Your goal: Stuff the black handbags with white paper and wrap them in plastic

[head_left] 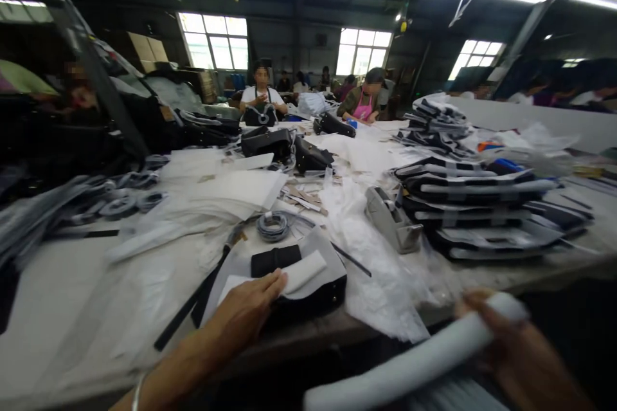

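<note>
Smooth white cylinder (409, 363) in right hand (513, 343); left hand (253, 301) on flattened roll (307, 271)

Smooth matt roll (405, 361), crinkled plastic sheeting (369, 269)

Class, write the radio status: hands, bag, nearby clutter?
Left hand on short white roll, atop black bag. Right hand gripping long white roll. Grey coil behind bag, white plastic beside it.

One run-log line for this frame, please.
left hand: touching white piece on black bag | right hand: gripping long white roll | nearby: grey coil, grey bag
</note>
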Available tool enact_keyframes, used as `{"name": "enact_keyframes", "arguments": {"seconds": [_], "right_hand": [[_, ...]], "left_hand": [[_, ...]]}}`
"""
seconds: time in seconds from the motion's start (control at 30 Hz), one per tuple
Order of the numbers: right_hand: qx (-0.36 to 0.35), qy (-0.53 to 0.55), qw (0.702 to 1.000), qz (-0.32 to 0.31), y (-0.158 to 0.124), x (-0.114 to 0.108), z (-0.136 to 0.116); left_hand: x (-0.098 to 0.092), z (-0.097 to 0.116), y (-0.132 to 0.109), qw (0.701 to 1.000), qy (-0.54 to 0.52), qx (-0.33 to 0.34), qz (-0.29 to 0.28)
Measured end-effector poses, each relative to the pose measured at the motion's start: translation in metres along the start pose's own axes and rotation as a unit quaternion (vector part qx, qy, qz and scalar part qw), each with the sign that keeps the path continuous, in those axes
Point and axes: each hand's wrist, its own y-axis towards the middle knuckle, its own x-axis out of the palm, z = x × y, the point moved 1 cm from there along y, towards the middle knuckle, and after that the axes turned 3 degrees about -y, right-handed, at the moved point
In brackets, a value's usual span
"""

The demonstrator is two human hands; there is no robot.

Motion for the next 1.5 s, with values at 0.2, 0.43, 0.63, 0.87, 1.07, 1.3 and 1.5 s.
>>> {"name": "enact_keyframes", "arguments": {"seconds": [0.2,0.43,0.63,0.87,1.07,1.3,1.5], "right_hand": [[0.134,0.197,0.946,-0.218,-0.079,0.175,0.007],[0.216,0.324,0.907,-0.162,-0.074,0.189,0.007],[0.242,0.367,0.889,-0.128,-0.085,0.2,0.03],[0.128,0.171,0.958,-0.191,-0.064,0.165,0.026],[-0.46,-0.136,0.877,-0.009,-0.066,0.137,-0.006],[-0.754,-0.253,0.57,-0.205,-0.071,0.209,-0.018],[-0.779,-0.208,0.564,-0.177,-0.047,0.217,0.007]], "left_hand": [[-0.043,0.011,0.02,0.99,-0.078,-0.018,-0.119],[-0.045,0.018,0.017,0.992,-0.056,-0.036,-0.111],[-0.021,0.028,0.014,0.993,0.057,-0.035,-0.096],[0.043,0.028,-0.014,0.976,0.201,-0.042,0.074],[0.05,0.03,-0.021,0.958,0.228,-0.019,0.175],[0.054,0.028,-0.027,0.945,0.243,0.02,0.218],[0.057,0.028,-0.024,0.946,0.297,0.028,0.127]]}}
